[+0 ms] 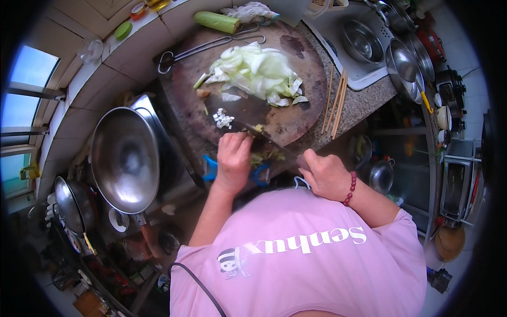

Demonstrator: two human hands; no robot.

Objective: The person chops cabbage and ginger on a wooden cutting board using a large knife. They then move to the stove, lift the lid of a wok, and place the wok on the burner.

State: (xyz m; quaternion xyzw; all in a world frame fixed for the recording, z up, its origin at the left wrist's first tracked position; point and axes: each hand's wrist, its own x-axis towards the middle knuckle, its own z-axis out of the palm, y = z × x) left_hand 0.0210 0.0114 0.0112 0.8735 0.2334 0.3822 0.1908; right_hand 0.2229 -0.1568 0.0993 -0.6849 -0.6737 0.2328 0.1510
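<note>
My right hand (326, 176) grips the handle of a kitchen knife, whose dark blade (273, 143) reaches across the near edge of a round wooden chopping board (295, 126). Close to the blade, my left hand (234, 162) has its fingers bunched and curled down at that edge; whether they pinch anything is hidden. Minced yellowish bits (258, 128) lie along the blade. Small white cubes (223, 119) sit just beyond my left fingers. Farther back is a heap of thin pale-green vegetable slices (255, 71), with a small brown piece (203, 93) to its left.
A cut green gourd (216, 21) and metal tongs (210, 47) lie at the board's far side. Wooden chopsticks (338, 105) rest right, beside a sink (366, 77) holding a steel bowl (362, 41). A wok (126, 158) stands left. Vegetable scraps (267, 156) show below the counter edge between blue holders (210, 168).
</note>
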